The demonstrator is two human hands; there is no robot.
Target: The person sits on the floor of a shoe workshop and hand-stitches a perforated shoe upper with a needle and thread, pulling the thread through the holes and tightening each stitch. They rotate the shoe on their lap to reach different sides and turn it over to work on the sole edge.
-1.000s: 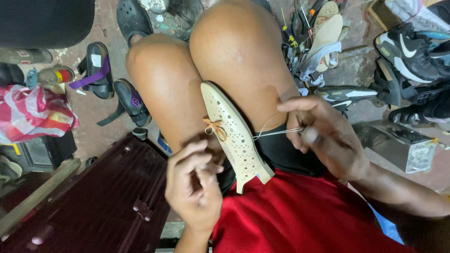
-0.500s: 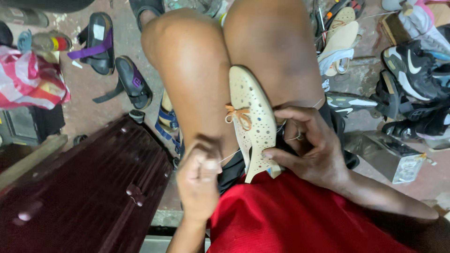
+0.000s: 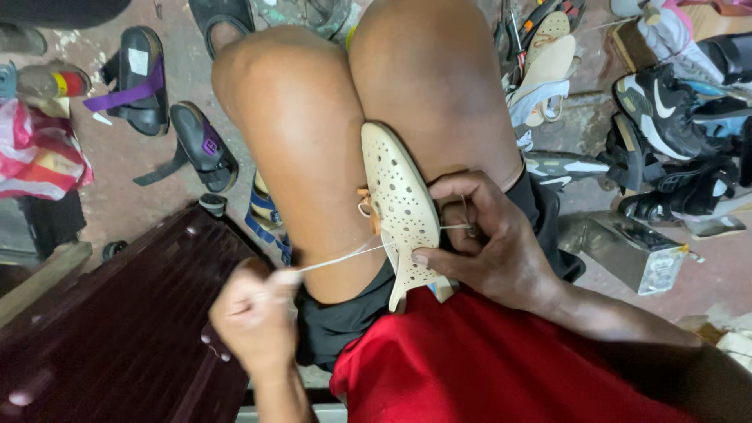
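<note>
Between my knees the shoe [image 3: 399, 211] sits — right hand [image 3: 489, 243] clamped on it, left hand [image 3: 254, 305] fisted round the thread [image 3: 345, 257] — best pulled straight, steady.

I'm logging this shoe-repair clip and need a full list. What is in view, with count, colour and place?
shoe: one, cream, perforated, wedged between the knees
thread: one, pale, stretched from the shoe to the left hand
sandals: two, black with purple straps, on the floor upper left
wooden bench: one, dark reddish-brown, lower left
metal box: one, silver, on the floor at right
sneakers: several, mostly black, piled upper right
plastic bag: one, red and white, left edge
left hand: pulling the thread taut
right hand: gripping the shoe
</note>
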